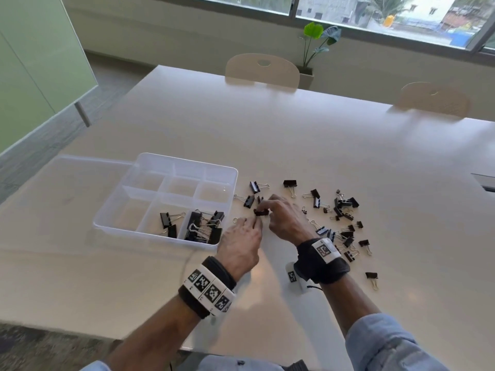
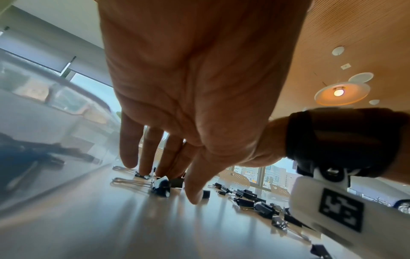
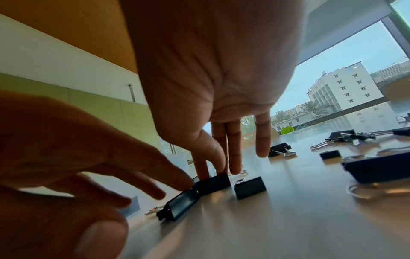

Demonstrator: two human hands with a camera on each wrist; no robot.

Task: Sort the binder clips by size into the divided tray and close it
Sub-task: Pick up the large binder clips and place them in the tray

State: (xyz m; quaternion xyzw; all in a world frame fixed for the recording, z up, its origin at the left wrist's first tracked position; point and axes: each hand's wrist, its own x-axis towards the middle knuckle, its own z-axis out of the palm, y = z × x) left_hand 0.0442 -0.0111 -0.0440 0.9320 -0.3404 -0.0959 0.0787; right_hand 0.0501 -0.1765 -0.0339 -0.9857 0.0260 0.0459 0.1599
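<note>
A clear divided tray sits at the left with its lid folded open; black binder clips lie in its two front right compartments. Both hands meet just right of the tray. My right hand pinches a medium black binder clip between thumb and forefinger, low over the table; the right wrist view shows that clip under the fingertips. My left hand reaches in with straight fingers, and their tips touch a neighbouring clip on the table. Another clip lies under the left fingers.
Several loose black clips of mixed sizes are scattered to the right of the hands, and a lone one lies nearer me. Two chairs stand at the table's far edge. A potted plant is by the window.
</note>
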